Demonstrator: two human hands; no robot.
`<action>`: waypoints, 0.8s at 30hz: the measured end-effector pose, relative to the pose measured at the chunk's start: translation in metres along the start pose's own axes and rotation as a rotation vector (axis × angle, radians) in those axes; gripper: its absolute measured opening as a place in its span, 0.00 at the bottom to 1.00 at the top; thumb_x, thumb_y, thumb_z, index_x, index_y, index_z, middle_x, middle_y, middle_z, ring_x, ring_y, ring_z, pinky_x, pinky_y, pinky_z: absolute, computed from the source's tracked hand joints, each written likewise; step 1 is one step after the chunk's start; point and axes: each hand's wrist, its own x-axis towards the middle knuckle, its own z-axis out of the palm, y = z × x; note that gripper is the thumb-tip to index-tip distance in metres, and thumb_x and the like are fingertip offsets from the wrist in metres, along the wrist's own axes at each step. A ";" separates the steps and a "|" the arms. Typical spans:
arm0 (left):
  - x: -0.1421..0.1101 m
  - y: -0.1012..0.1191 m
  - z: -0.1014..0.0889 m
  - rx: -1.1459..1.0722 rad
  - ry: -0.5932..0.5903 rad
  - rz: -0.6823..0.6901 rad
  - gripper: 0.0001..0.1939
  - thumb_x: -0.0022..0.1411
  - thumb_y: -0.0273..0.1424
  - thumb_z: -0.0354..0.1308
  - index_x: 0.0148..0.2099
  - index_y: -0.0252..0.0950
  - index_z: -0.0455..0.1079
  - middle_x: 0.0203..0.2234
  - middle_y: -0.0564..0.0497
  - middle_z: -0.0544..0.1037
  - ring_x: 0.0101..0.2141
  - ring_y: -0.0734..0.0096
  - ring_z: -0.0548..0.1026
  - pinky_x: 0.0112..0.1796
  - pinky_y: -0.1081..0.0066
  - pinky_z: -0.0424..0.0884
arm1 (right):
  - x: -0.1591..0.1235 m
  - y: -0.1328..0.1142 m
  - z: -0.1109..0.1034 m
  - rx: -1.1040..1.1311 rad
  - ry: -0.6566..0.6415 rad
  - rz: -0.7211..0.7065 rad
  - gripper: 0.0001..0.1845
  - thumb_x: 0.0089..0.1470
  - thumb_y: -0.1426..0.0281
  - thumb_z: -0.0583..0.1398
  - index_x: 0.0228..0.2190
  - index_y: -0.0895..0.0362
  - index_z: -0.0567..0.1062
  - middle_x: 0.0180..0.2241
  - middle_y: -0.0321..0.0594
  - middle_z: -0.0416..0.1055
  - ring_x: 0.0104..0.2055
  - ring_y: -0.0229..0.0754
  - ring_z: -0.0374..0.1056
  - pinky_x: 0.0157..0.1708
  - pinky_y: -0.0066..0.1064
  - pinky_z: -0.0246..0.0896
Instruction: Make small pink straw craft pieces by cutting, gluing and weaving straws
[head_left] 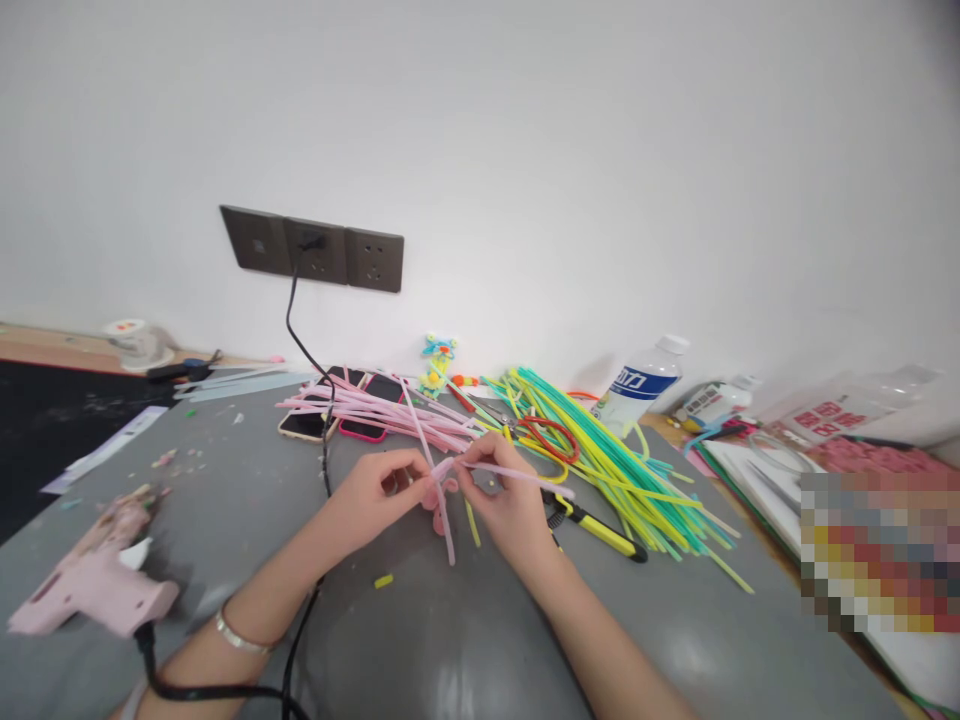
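In the middle of the view, my left hand (386, 495) pinches pale pink pipe cleaners (448, 535) at the spot where they cross. From the other side, my right hand (504, 500) grips the same crossing between thumb and fingertips. One pink end sticks out to the right past my right hand, another hangs down toward the table. A curled, deeper pink piece (438, 518) shows just below my fingertips; whether it is joined to the stems I cannot tell. Right of my right hand lies a pair of yellow-and-black pliers (604, 530), partly hidden.
Behind my hands lies a pink pipe cleaner bundle (375, 408), partly over phones (307, 427). Yellow and green pipe cleaners (645, 470) spread right, near red-handled scissors (551, 437) and a bottle (645, 385). A pink glue gun (97, 590) lies left, its black cord (217, 692) running under my left arm.
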 end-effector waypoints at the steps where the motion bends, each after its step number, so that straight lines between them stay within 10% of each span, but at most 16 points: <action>1: 0.000 0.000 0.000 -0.001 -0.005 -0.004 0.13 0.65 0.34 0.54 0.31 0.35 0.74 0.26 0.52 0.78 0.27 0.72 0.71 0.29 0.74 0.61 | 0.000 -0.001 0.000 -0.020 -0.003 -0.013 0.07 0.54 0.77 0.58 0.29 0.54 0.66 0.27 0.32 0.66 0.27 0.36 0.63 0.27 0.26 0.59; 12: 0.004 -0.012 -0.024 0.014 0.063 -0.103 0.17 0.63 0.43 0.55 0.32 0.34 0.71 0.23 0.55 0.71 0.25 0.74 0.65 0.27 0.75 0.59 | 0.005 0.003 -0.007 0.400 0.000 0.106 0.10 0.55 0.74 0.62 0.37 0.52 0.66 0.33 0.35 0.69 0.32 0.37 0.69 0.30 0.27 0.66; 24: -0.005 -0.013 -0.045 0.298 -0.362 -0.213 0.19 0.58 0.45 0.59 0.26 0.34 0.76 0.18 0.53 0.72 0.21 0.74 0.63 0.23 0.76 0.56 | 0.005 0.006 -0.004 0.579 -0.034 0.186 0.11 0.54 0.71 0.66 0.37 0.52 0.69 0.32 0.35 0.71 0.32 0.37 0.70 0.31 0.28 0.68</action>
